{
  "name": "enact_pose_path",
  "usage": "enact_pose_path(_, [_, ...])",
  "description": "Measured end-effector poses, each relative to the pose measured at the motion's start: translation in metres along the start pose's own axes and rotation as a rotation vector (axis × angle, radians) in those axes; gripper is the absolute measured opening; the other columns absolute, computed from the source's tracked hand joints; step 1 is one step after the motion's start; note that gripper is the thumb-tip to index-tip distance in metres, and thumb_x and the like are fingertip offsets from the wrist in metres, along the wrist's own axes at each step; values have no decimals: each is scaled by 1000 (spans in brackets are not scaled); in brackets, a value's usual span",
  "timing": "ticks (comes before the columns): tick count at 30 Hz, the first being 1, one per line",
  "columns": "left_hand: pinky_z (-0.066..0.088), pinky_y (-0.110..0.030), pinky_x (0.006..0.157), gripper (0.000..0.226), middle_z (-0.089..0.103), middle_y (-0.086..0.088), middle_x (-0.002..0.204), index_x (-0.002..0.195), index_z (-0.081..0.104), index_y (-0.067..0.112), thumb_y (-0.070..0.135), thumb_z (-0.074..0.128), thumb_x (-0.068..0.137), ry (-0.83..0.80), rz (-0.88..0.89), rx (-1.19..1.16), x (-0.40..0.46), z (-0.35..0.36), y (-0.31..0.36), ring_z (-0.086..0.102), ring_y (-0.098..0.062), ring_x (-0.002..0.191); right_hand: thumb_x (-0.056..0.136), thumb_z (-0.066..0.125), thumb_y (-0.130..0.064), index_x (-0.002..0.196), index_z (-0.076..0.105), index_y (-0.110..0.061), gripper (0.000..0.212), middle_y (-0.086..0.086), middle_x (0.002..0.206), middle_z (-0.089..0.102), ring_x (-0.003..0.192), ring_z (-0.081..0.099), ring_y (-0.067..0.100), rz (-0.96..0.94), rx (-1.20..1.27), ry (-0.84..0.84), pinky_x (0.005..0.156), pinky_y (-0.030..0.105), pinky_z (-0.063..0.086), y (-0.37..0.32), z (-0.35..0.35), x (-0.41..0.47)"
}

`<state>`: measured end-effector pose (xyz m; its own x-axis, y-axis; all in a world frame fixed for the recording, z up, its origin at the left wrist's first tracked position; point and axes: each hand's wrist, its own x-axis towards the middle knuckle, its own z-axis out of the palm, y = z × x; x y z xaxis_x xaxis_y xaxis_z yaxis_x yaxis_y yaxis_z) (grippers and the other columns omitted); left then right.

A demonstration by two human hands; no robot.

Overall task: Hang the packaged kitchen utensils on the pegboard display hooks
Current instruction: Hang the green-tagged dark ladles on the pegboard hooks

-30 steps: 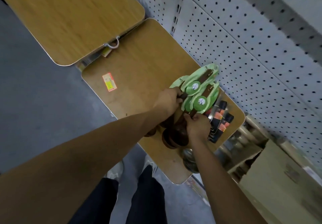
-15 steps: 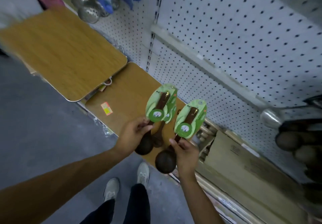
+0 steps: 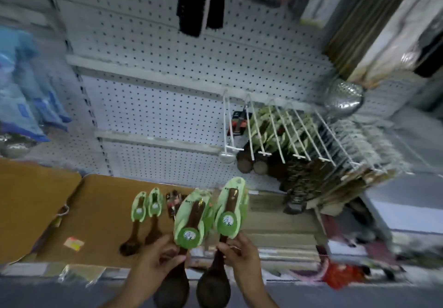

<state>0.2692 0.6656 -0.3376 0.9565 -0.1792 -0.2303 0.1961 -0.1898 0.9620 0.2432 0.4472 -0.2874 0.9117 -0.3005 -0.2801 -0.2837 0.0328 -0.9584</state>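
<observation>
We see a rounded-corner, wood-grain brown board below the white perforated pegboard wall, and on it lie two dark wooden ladles on green cards, a small dark packaged item and a pink-yellow sticker

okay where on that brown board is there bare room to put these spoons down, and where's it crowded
Bare patches on the brown board: the stretch between its left rounded corner and the two packaged spoons lying there, above the orange sticker. Crowded: the board's right end behind the left hand and right hand, and the white hooks, already packed with utensils.
</observation>
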Motion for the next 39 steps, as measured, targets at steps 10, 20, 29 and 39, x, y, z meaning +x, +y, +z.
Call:
enact_pose_path(10, [54, -20, 90, 60, 79, -1, 93, 106, 73, 20, 45, 93, 54, -131, -71, -10, 22, 117, 57, 72, -10, 92, 78, 76, 4, 98, 71, -13, 27, 11, 71, 70, 65, 66, 15, -77, 30, 58, 62, 31, 55, -24, -138, 28])
enact_pose_path(20, [52, -14, 88, 37, 79, 8, 93, 116, 68, 14, 6, 78, 82, -22, -70, 75, 57, 212, 87, 72, -1, 95, 81, 73, 7, 101, 69, -17, 31, 5, 76, 71, 70, 64, 12, -117, -52, -160, 77, 38, 53, -38, -229, 97])
enact_pose_path(29, [49, -9, 89, 49, 79, 2, 96, 120, 62, 24, -5, 73, 83, 32, -136, 38, 69, 231, 88, 71, -2, 94, 82, 70, 9, 106, 67, -18, 36, -3, 78, 74, 72, 64, -2, -117, -126, -284, 71, 14, 50, -35, -236, 136])
enact_pose_path(39, [46, -3, 83, 54, 79, 10, 90, 109, 59, 37, -8, 72, 83, 15, -129, 55, 93, 230, 102, 71, 5, 90, 83, 70, 7, 110, 67, -11, 33, 11, 87, 76, 79, 71, 17, -151, -62, -280, 79, 26, 54, -28, -220, 159])
